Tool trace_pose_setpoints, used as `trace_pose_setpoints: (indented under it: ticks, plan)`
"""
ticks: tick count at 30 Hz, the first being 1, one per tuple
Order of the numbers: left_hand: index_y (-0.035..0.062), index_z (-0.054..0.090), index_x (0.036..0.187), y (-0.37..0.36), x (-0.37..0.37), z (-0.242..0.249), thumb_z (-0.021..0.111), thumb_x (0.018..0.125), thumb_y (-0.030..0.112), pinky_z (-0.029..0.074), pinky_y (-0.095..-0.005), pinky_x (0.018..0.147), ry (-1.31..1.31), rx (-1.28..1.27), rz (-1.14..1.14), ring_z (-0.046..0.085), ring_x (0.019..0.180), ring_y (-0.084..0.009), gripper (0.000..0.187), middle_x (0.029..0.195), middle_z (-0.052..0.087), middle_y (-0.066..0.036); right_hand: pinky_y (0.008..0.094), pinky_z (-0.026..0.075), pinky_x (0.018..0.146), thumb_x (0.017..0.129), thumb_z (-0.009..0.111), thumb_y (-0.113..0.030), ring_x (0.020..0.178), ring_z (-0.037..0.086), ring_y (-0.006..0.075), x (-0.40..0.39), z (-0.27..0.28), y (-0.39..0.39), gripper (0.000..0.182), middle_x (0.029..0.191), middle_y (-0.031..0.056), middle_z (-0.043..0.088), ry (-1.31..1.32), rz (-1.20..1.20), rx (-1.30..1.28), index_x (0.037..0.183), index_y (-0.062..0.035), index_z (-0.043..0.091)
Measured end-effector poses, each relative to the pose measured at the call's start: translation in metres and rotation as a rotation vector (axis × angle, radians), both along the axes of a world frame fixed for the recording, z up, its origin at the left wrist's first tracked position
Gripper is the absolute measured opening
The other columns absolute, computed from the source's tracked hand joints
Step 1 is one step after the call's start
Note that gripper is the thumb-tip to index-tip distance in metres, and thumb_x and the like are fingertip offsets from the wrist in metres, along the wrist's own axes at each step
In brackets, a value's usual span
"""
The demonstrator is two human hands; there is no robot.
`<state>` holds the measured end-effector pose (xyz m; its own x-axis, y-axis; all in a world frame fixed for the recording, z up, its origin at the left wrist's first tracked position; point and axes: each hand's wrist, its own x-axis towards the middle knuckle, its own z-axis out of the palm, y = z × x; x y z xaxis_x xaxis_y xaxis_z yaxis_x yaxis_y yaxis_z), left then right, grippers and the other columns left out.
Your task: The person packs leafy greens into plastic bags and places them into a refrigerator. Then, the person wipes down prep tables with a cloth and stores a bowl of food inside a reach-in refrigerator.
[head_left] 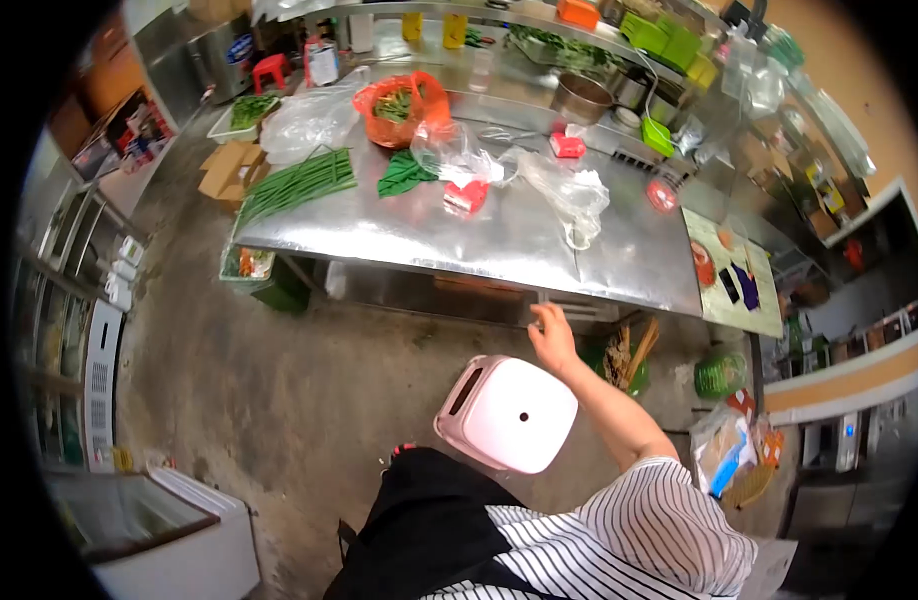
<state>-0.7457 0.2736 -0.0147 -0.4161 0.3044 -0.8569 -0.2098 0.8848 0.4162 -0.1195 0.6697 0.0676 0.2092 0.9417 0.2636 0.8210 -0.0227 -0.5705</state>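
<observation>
My right hand (554,338) hangs in the air just off the front edge of the steel table (429,235), fingers loosely bent and apart, with nothing in them. Below it on the floor stands a pink plastic stool (519,415), apart from the hand. My left hand is out of view. Long green stalks (299,183) lie at the table's left end, beside an orange plastic bag (404,108) of greens and some dark green leaves (407,175). A clear plastic bag (569,195) and a red and white packet (466,197) lie near the middle.
A green bin (279,288) stands under the table's left end. To the right are a cutting board (769,310), a green basket (720,375) and bags (719,450) on the floor. A white chest freezer (214,535) is at lower left. A metal pot (582,97) sits at the back.
</observation>
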Motion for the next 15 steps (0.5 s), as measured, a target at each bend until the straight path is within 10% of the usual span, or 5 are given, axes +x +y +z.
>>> trace_pose_setpoints:
  ticks: [4,9,15]
  plan:
    - [0.0060,0.054,0.102,0.101,-0.142,-0.020,0.050,0.084,0.013,0.045,-0.0286,0.061,-0.049,0.391,-0.145,0.054,0.069,-0.0144,0.019,0.084,0.057,-0.003,0.0394,0.039,0.092,0.075,0.059,-0.012,0.109,0.045,0.0360,-0.003,0.044,0.057,0.041,0.124,0.0174,0.043,0.017,-0.110,-0.001,0.115,-0.0060,0.051]
    - [0.0116,0.052,0.107,0.302,-0.077,0.096,0.053,0.084,0.015,0.043,-0.0252,0.062,0.265,0.369,-0.212,0.055,0.078,-0.0122,0.024,0.094,0.057,0.000,0.0431,0.035,0.094,0.072,0.062,-0.013,0.115,0.038,0.0375,0.020,0.049,0.158,0.045,0.132,0.0174,0.034,-0.164,-0.230,-0.003,0.116,-0.0096,0.053]
    - [0.0061,0.053,0.103,0.387,-0.030,0.072,0.050,0.085,0.007,0.048,-0.0282,0.065,-0.031,0.289,-0.306,0.057,0.076,-0.0164,0.018,0.091,0.058,-0.005,0.0522,0.023,0.101,0.070,0.065,-0.018,0.129,0.022,0.0338,0.060,0.032,0.262,0.052,0.140,0.0139,0.024,-0.449,-0.342,-0.281,0.120,-0.0157,0.052]
